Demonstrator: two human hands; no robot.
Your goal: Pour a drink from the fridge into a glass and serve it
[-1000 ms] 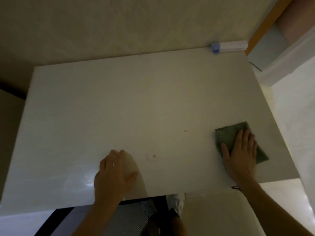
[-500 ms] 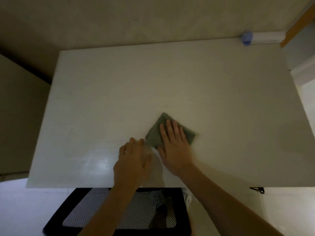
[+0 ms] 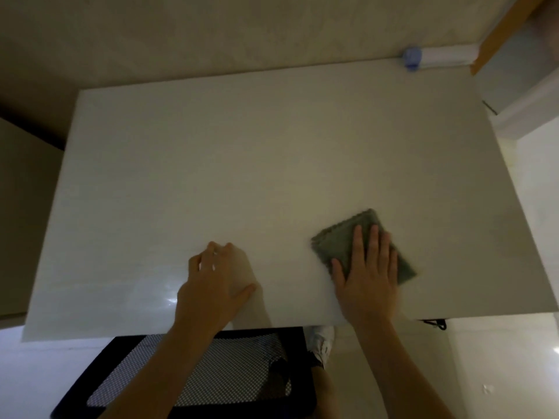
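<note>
Head view. A white table (image 3: 272, 152) fills most of the frame, its far edge against a beige wall.

Right hand (image 3: 367, 276): laid flat, palm down, fingers (image 3: 375, 240) extended and spread, pressing on a grey-green cloth (image 3: 338, 240). The cloth lies on the table surface at the near right, partly covered by the hand. The hand grasps nothing; it bears on the cloth with an unclenched palm.

Left hand (image 3: 214, 282): resting on the table at the near centre, well apart from the cloth. The fingers are curled loosely, the thumb is extended to the right. It closes on no object.

Task items: no glass, drink container or fridge appears in this view, so their location cannot be told. No vessel of any kind stands on the table.

Far right corner: a white cylindrical object with a blue end (image 3: 435, 57) lies along the table's far edge, against the wall. Its type cannot be determined.

Near edge: a black chair with a mesh seat (image 3: 196, 376) stands below the table's near edge. Just to its right, a white shoe (image 3: 322, 340) is visible on the pale floor (image 3: 499, 373).
</note>
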